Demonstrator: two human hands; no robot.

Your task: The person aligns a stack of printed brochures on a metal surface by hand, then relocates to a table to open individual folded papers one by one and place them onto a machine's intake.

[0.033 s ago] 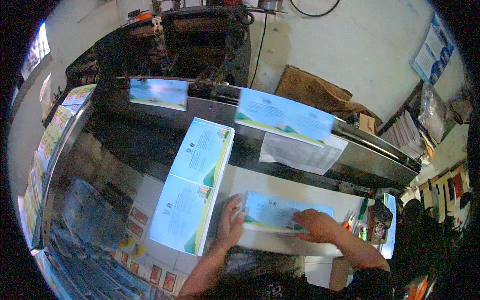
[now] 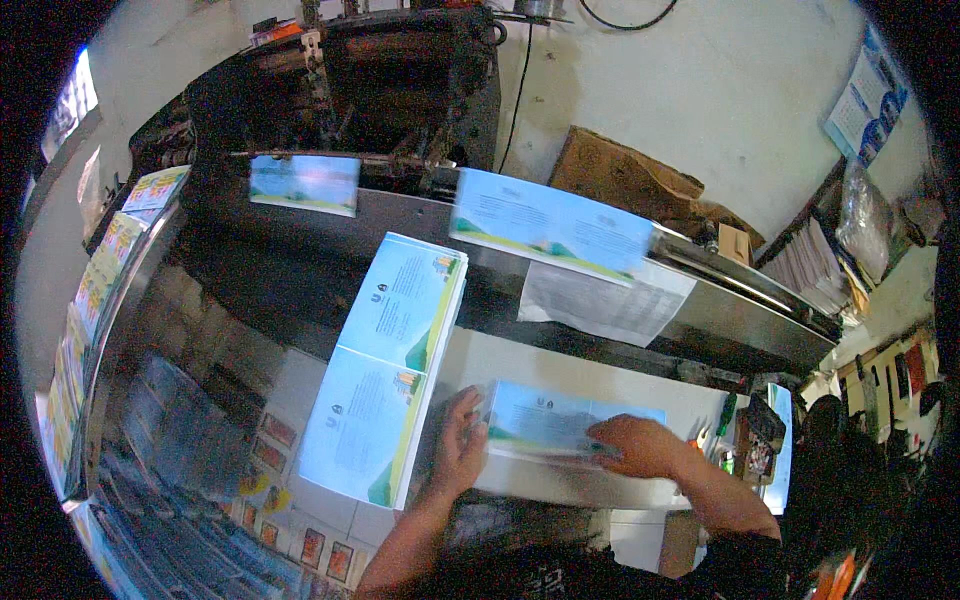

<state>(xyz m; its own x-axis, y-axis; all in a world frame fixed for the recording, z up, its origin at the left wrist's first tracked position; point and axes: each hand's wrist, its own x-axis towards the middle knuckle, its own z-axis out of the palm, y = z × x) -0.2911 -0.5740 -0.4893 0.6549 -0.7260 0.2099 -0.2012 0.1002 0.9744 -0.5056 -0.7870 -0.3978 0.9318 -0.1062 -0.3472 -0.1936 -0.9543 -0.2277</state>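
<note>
A small stack of blue printed sheets (image 2: 560,420) is lying on the white desk (image 2: 560,375). The left hand (image 2: 460,445) is pressing flat against its left edge; the right hand (image 2: 635,445) is resting spread on top, gripping nothing. Squaring likely wants even pressure from both sides. A taller pile of folded sheets (image 2: 385,365) is lying just left; a conveyor machine (image 2: 420,190) is carrying more sheets behind, against a pale wall (image 2: 720,90).

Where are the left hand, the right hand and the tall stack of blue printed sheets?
left hand (image 2: 460,448), head view, on the back of the hand
right hand (image 2: 632,445), head view, on the knuckles
tall stack of blue printed sheets (image 2: 385,360), head view, on the top sheet's middle
</note>
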